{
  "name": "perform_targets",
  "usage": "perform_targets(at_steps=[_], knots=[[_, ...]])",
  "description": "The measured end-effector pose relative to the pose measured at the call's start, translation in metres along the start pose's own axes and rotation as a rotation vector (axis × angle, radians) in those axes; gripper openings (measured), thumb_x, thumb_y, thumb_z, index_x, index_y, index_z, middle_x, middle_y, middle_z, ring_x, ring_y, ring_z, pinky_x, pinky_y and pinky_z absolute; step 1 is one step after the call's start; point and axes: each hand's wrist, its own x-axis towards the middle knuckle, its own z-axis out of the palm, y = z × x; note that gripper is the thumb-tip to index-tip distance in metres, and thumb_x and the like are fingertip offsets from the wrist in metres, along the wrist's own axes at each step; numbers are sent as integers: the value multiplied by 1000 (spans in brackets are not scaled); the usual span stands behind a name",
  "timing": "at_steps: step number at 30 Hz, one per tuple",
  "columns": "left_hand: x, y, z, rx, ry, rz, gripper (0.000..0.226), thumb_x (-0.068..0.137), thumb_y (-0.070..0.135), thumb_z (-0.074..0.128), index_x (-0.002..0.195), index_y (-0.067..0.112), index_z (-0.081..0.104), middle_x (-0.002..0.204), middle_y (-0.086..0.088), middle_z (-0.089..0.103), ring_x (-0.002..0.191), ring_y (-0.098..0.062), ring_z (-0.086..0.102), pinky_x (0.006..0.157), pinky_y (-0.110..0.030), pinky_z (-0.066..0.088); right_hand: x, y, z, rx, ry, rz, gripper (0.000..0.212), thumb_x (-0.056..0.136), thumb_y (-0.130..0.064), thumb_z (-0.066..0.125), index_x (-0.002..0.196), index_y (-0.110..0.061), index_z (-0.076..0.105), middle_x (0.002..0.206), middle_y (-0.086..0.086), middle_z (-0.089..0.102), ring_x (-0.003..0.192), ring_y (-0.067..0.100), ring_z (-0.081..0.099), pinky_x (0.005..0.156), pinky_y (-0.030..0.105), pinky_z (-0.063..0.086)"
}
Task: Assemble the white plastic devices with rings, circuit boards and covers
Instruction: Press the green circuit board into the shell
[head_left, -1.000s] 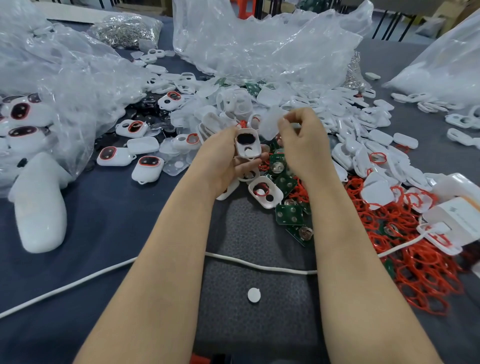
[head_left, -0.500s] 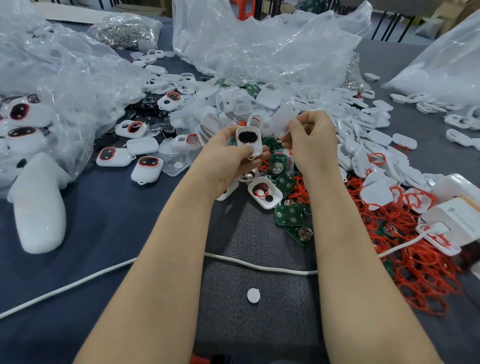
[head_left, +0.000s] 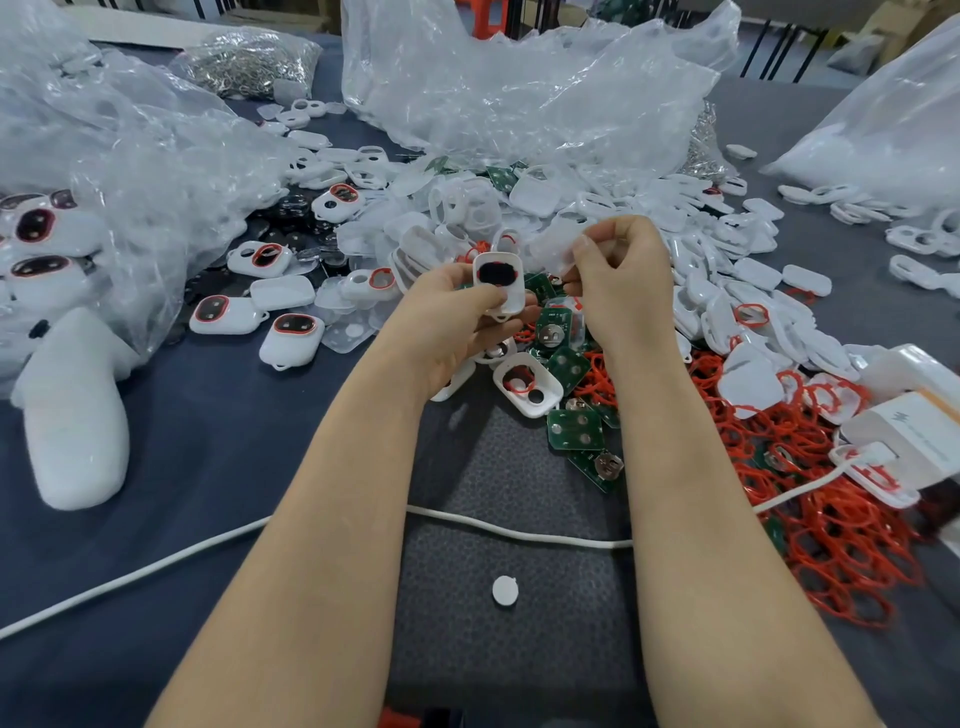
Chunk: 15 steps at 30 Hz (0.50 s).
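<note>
My left hand grips a white plastic shell with a dark oval opening edged in red, held above the parts pile. Just to its right, my right hand pinches a translucent white cover between thumb and fingertips. Below the hands lie another white shell with a red ring and green circuit boards. A heap of red rings spreads to the right. White covers are piled behind my right hand.
Finished white devices lie at the left beside crumpled clear plastic bags. A white cable crosses the dark mat, where a small white disc lies. A white box stands at the right edge.
My left hand has shifted slightly, keeping hold of the shell. My right hand has turned the translucent cover and drawn it a little closer to the shell.
</note>
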Motion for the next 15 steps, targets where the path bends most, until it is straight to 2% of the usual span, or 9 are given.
perform_targets(at_steps=[2, 5, 7, 10, 15], knots=[[0, 0, 0, 3, 3, 2, 27, 96, -6, 46, 121, 4, 51, 107, -17, 69, 79, -14, 73, 62, -19, 58, -1, -1, 0, 23, -3, 3, 16, 94, -11, 52, 92, -27, 49, 83, -1, 64, 61, 0, 59, 69, 26, 54], [0, 0, 1, 6, 14, 6, 31, 95, -8, 44, 124, 3, 49, 102, -16, 68, 71, -12, 73, 60, -19, 57, -2, -2, 1, 23, -24, 17, 22, 92, -12, 54, 110, -24, 49, 95, 4, 68, 85, 12, 65, 86, 33, 54], [0, 1, 1, 6, 9, 12, 34, 95, -10, 43, 126, 3, 48, 108, -20, 67, 70, -13, 73, 62, -19, 58, -3, -3, 1, 17, -38, 24, 25, 92, -12, 56, 114, -20, 51, 98, 4, 68, 93, 18, 65, 92, 38, 52], [-2, 1, 2, -5, 19, 29, 37, 94, -11, 43, 128, 2, 48, 105, -19, 67, 66, -13, 72, 59, -19, 58, -4, -5, 2, 28, -50, 18, 18, 90, -9, 58, 105, -19, 59, 91, -1, 68, 90, 14, 66, 89, 40, 54], [-3, 2, 1, -37, 28, 30, 38, 94, -11, 41, 129, -1, 48, 105, -22, 68, 70, -14, 73, 59, -18, 56, -6, -5, 2, 63, -52, 20, 16, 89, -8, 56, 96, -23, 58, 80, -4, 69, 78, 11, 65, 88, 41, 54]])
